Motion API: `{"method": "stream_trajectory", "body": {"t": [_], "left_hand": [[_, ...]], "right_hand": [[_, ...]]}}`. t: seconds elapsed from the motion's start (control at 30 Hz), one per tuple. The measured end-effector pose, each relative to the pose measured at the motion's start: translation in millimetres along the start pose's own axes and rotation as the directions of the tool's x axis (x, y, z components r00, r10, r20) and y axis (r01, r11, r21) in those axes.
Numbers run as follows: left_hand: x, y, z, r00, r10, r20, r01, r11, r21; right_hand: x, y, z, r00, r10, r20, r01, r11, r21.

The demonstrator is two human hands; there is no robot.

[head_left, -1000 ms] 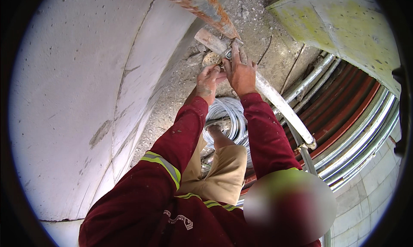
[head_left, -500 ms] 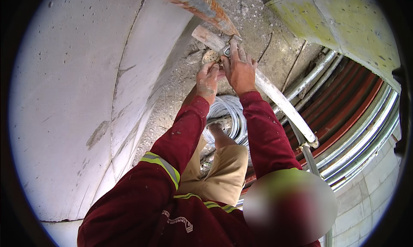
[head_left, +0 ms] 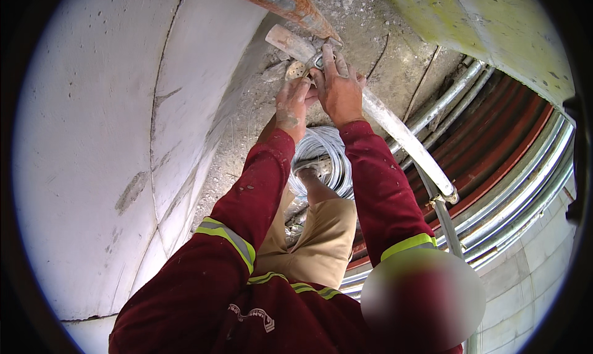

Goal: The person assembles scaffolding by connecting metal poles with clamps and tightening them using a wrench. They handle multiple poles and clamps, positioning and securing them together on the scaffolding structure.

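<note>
A whitish pipe (head_left: 407,144) runs slantwise from the upper middle to the right, and a metal pipe clamp (head_left: 319,61) sits round it near its upper end. My right hand (head_left: 341,96) grips the clamp, its fingers lying over the metal and the pipe. Close beside it my left hand (head_left: 292,107) is closed just below the clamp, fingers curled and pinched; what they hold is hidden. Against the fingertips of my left hand shows a round tan plate with small holes (head_left: 295,70).
A rusty pole (head_left: 296,11) slants down to the ground just beyond the clamp. Below my hands lies a coil of wire (head_left: 336,159) by my leg. Concrete walls (head_left: 92,138) rise at left and upper right. Curved red and silver pipes (head_left: 494,144) are stacked at right.
The whole view has shifted slightly, so the pipe and hands appear a little higher and farther left. Both hands stay at the clamp, with only small finger movements; more of its metal shows.
</note>
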State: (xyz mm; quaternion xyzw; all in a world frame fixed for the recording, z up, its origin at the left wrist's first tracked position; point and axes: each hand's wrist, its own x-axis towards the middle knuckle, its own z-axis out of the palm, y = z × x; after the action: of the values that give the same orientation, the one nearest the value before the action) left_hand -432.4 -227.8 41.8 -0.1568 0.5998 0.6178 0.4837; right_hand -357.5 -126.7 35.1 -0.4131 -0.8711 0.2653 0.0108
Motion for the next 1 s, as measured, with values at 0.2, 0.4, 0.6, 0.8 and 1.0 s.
{"method": "stream_trajectory", "body": {"t": [0.2, 0.4, 0.6, 0.8, 1.0], "left_hand": [[19.6, 37.3, -10.2, 0.967, -0.240, 0.082, 0.211, 0.940, 0.268], [36.0, 47.2, -5.2, 0.918, -0.388, 0.085, 0.229, 0.691, 0.685], [52.1, 14.9, -20.9, 0.950, -0.312, 0.015, 0.257, 0.807, 0.531], [45.8, 12.1, -12.9, 0.949, -0.315, -0.027, 0.294, 0.849, 0.440], [44.0, 2.0, -9.1, 0.920, -0.367, -0.136, 0.391, 0.880, 0.271]], "right_hand": [[0.9, 0.4, -3.8, 1.000, 0.027, 0.001, -0.027, 1.000, 0.003], [0.2, 3.4, -1.6, 0.998, 0.049, 0.038, -0.050, 0.998, 0.029], [-2.0, 3.5, 3.1, 0.999, -0.016, -0.039, 0.017, 1.000, 0.020], [-1.5, 4.0, 4.2, 0.997, -0.021, -0.072, 0.020, 1.000, -0.012], [-3.4, 4.9, -1.5, 0.999, -0.005, -0.040, 0.006, 1.000, 0.028]]}}
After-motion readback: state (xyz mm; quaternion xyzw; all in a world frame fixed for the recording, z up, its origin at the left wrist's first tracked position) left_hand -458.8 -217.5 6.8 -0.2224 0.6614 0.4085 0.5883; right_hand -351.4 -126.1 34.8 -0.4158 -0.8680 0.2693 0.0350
